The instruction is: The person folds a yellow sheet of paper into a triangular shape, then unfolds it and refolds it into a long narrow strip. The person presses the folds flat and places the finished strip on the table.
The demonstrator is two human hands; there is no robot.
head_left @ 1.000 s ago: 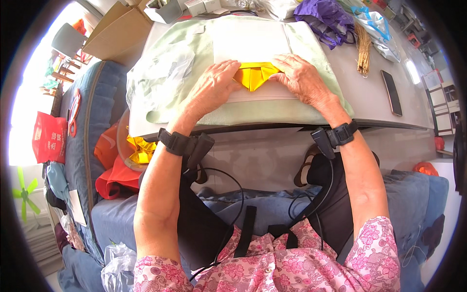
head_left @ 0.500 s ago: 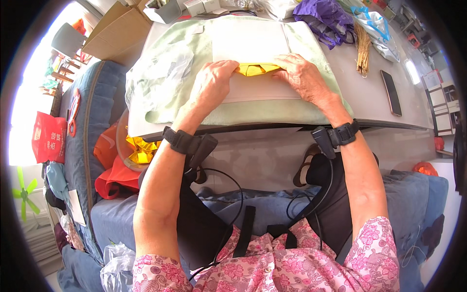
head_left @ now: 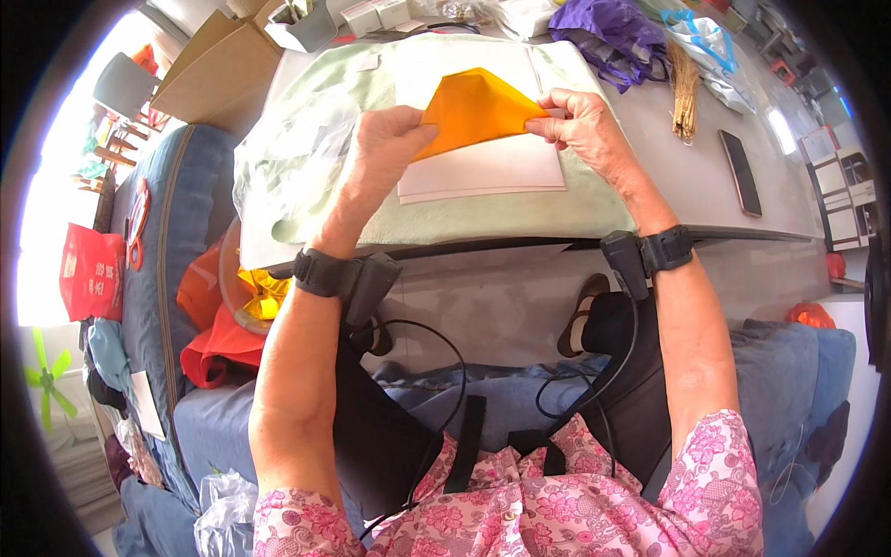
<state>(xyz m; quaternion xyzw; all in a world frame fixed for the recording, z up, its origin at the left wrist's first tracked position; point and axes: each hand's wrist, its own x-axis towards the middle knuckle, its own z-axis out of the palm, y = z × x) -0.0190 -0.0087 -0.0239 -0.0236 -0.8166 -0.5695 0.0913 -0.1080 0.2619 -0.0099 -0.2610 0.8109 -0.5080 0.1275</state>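
A folded piece of orange-gold paper (head_left: 478, 110), wide at its near edge and narrower at the far one, is held up between my two hands. My left hand (head_left: 388, 139) pinches its left corner, thumb toward the paper. At the right corner, my right hand (head_left: 577, 121) grips it between thumb and fingers. Beneath lies white paper (head_left: 492, 172) on a pale green cloth (head_left: 334, 209) spread over the table. Black straps with small black devices sit on both my wrists.
A crumpled clear plastic bag (head_left: 288, 158) lies at the cloth's left. Farther right are a purple bag (head_left: 608, 37), a bundle of straw (head_left: 684, 97) and a phone (head_left: 740, 172). Left of my knees, a clear tub (head_left: 232, 297) holds shiny gold folded pieces. A cardboard box (head_left: 218, 70) stands far left.
The gold paper has turned from a narrow strip lying low into a broader, orange-looking face. Both hands have spread slightly apart, still gripping its ends.
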